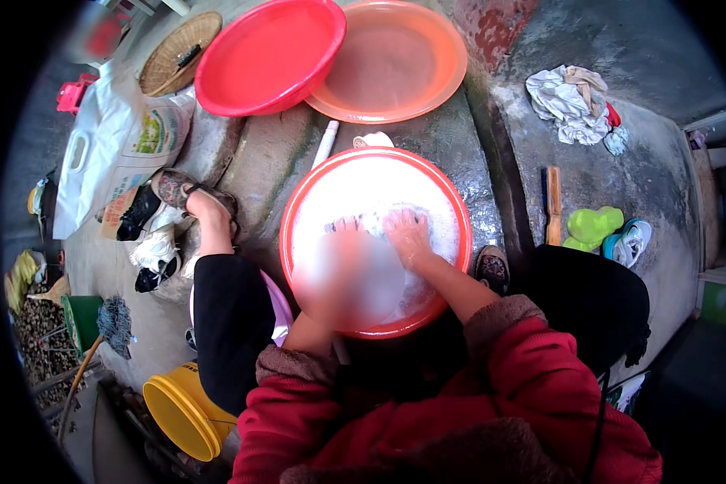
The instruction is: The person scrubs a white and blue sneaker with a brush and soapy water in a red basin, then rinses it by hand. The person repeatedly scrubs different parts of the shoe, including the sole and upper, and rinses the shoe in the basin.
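Note:
A round red-rimmed basin (464, 248) stands between my knees, filled with white suds (363, 181). Both hands reach down into the foam from the near side. My left hand (346, 239) is partly blurred, its fingertips at the middle of the suds. Close to its right, my right hand (406, 237) has its fingers bent down into the foam, with wet suds on the skin. Whatever lies under the fingers is hidden by the suds, so I cannot tell if either hand grips anything. A pale shoe (373, 140) shows just past the far rim.
Beyond are a red basin (269, 57) and an orange basin (393, 60) overlapping it. Rightward lie a wooden-backed brush (553, 206), a lime-green plastic object (593, 227), a shoe (632, 242) and crumpled cloths (569, 103). Leftward are sneakers (154, 248), a plastic sack (121, 139) and a yellow bucket (184, 411).

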`<state>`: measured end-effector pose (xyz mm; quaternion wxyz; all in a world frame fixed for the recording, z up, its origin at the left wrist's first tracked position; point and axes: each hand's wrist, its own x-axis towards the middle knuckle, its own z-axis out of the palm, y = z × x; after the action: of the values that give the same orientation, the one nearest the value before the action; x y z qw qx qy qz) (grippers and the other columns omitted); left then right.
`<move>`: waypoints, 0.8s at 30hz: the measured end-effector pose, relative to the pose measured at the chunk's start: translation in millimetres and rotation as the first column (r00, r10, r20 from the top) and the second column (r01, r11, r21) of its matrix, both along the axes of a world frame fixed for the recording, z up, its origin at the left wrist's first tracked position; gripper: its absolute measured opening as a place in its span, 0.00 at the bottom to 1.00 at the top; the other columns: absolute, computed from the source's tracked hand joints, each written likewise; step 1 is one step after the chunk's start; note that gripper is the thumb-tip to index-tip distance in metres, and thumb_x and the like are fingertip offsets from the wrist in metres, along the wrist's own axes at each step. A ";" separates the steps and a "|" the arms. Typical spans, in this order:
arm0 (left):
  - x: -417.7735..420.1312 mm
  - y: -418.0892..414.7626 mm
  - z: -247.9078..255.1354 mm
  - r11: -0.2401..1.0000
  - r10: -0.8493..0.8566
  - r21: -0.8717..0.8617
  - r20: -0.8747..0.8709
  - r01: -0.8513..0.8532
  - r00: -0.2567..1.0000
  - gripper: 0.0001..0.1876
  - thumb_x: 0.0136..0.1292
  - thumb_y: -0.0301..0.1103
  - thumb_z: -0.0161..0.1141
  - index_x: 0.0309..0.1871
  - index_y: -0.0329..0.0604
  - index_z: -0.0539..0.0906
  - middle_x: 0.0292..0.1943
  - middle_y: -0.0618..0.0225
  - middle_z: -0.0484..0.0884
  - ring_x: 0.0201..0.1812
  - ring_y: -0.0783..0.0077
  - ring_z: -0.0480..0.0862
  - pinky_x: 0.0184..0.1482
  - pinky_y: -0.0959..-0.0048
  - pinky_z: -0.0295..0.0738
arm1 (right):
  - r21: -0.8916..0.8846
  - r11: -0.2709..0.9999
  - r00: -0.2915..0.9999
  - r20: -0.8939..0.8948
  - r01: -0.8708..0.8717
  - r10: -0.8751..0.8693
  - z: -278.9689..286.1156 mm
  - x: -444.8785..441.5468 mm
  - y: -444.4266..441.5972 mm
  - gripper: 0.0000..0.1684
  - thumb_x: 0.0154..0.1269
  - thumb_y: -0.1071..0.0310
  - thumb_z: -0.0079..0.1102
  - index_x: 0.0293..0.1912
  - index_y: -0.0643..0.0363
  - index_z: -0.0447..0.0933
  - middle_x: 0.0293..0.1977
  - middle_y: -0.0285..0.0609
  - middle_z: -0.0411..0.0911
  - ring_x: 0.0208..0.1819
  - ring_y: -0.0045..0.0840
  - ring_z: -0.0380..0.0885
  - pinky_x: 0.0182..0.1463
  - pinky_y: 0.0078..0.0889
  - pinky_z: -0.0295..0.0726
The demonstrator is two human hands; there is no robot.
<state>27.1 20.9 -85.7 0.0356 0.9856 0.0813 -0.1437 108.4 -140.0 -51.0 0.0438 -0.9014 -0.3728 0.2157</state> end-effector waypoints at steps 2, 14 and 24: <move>9.2 -5.5 48.3 0.998 -0.063 0.010 0.228 0.062 0.972 0.54 0.37 0.41 0.82 0.73 0.47 0.67 0.66 0.53 0.68 0.70 0.47 0.65 0.69 0.46 0.62 | 0.262 0.965 0.992 0.111 0.030 -0.061 42.1 -1.1 -10.3 0.35 0.54 0.60 0.68 0.63 0.55 0.71 0.57 0.45 0.72 0.65 0.40 0.66 0.65 0.60 0.63; -45.0 -1.8 112.0 0.959 -0.088 -0.220 0.364 0.178 0.927 0.65 0.30 0.39 0.85 0.76 0.43 0.56 0.65 0.40 0.65 0.65 0.37 0.67 0.69 0.49 0.64 | 0.581 0.802 0.835 0.505 -0.139 -0.221 78.7 -52.7 -18.5 0.15 0.61 0.65 0.56 0.47 0.55 0.79 0.44 0.40 0.77 0.55 0.32 0.76 0.70 0.53 0.64; -70.7 -20.6 87.3 0.969 -0.144 -0.164 0.238 0.186 0.961 0.63 0.28 0.39 0.85 0.73 0.41 0.60 0.59 0.43 0.68 0.59 0.39 0.71 0.63 0.50 0.69 | 0.563 0.826 0.901 0.362 -0.006 -0.240 44.3 -86.9 -40.4 0.15 0.62 0.66 0.57 0.49 0.53 0.78 0.48 0.38 0.75 0.58 0.30 0.73 0.69 0.57 0.64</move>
<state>-43.6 0.3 1.7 0.1235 0.9913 -0.0196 -0.0409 21.5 -180.4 -6.7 0.2343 -0.8965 -0.3619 -0.1019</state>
